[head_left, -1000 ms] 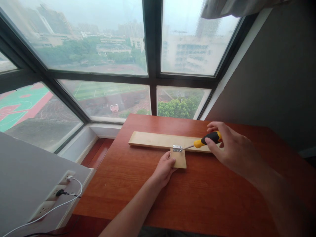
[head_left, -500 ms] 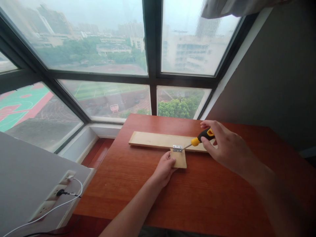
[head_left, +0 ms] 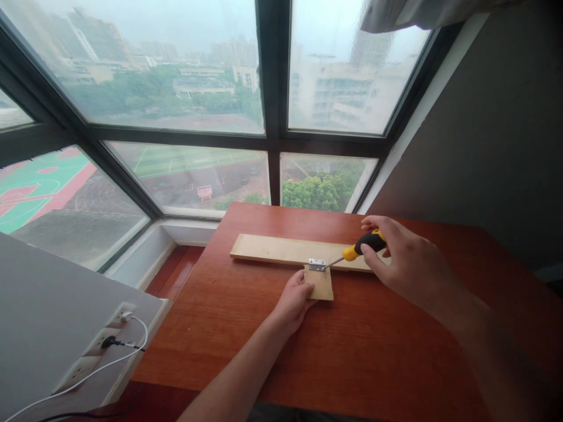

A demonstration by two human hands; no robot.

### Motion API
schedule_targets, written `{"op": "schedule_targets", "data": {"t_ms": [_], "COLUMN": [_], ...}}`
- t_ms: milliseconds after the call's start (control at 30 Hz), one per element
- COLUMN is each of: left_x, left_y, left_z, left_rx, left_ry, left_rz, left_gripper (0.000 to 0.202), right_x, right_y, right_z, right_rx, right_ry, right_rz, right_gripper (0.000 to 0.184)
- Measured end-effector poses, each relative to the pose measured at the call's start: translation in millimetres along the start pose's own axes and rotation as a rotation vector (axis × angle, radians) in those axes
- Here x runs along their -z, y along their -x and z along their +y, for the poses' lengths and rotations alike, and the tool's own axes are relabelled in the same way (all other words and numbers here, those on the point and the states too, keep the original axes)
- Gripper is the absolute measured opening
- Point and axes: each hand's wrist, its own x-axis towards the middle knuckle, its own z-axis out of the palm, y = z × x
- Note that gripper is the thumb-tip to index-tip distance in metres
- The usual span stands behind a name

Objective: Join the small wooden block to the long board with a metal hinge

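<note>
A long pale wooden board (head_left: 281,249) lies across the red-brown table (head_left: 352,346). A small square wooden piece (head_left: 321,284) butts against its near edge, joined by a small metal hinge (head_left: 316,265). My left hand (head_left: 292,302) presses on the small piece's left edge, fingers curled onto it. My right hand (head_left: 402,261) is closed round the yellow and black handle of a screwdriver (head_left: 358,249). The screwdriver's thin shaft slopes down to the left and its tip rests on the hinge.
Large windows (head_left: 185,117) stand behind the table's far edge. A grey wall (head_left: 492,146) runs along the right. At the lower left a white surface carries a power strip (head_left: 99,346) with a white cable plugged in. A drop to the floor lies left of the table.
My right hand has turned the screwdriver handle back and forth a little, shifting slightly left. The tip stays on the hinge and my left hand has not moved.
</note>
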Motion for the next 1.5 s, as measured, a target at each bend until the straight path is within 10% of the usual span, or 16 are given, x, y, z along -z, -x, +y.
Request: {"op": "schedule_targets", "data": {"t_ms": [133,367,700,1067,1333,1500], "left_x": [-0.5,0.4,-1.8,2.4,1.8,2.1], "left_y": [1,1,1,-2,0,0], "left_z": [1,0,1,-5,-4,-4], "left_rx": [-0.003,-0.007,-0.006,-0.03,-0.032,-0.028], "left_ry": [-0.002,-0.007,-0.021,0.016,0.049,0.047], "left_rz": [-0.002,-0.013,-0.002,-0.027,-0.025,-0.028], "left_gripper": [0.031,0.03,0.032,0.032,0.035,0.033], "right_x": [1,-4,4,4,4,-3], "right_y": [1,1,4,7,7,10], "right_z": [-1,-2,5,0,3,5], "right_rx": [0.027,-0.028,-0.006,-0.055,-0.002,-0.073], "right_ry": [-0.201,0.16,-0.216,0.143,-0.219,0.051], "right_rz": [-0.049,0.077,-0.093,-0.006,-0.065,0.066], "right_gripper": [0.04,0.037,0.038,0.036,0.032,0.037]}}
